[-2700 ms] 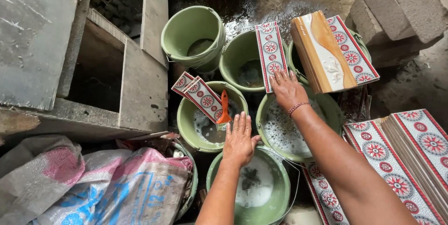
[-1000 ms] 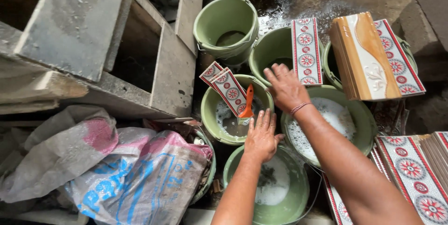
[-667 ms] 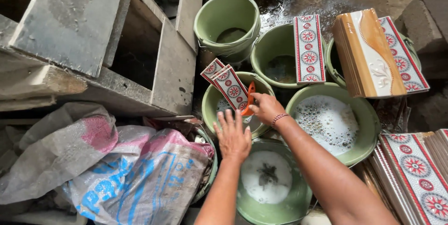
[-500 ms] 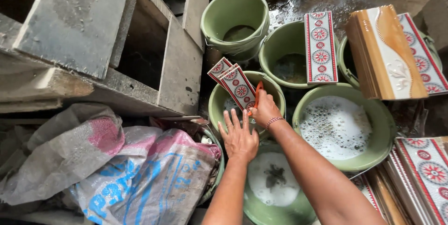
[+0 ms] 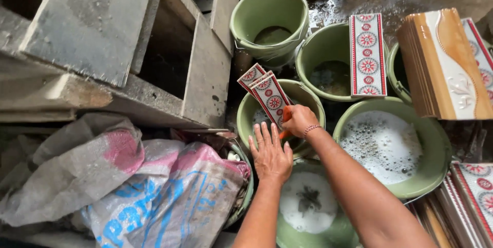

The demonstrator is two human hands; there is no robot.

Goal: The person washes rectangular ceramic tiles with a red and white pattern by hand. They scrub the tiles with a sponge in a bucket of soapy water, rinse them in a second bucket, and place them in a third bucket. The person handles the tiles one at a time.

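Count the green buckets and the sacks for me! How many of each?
Green buckets: 6
Sacks: 2
Total: 8

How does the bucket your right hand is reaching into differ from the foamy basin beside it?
The bucket under the right hand is narrower and holds patterned tiles standing on edge, with an orange tool in the grip. The foamy basin is wider and holds only bubbly white water, no tiles. The left hand rests at the bucket's near rim; no hand touches the basin. Both are green plastic and wet.
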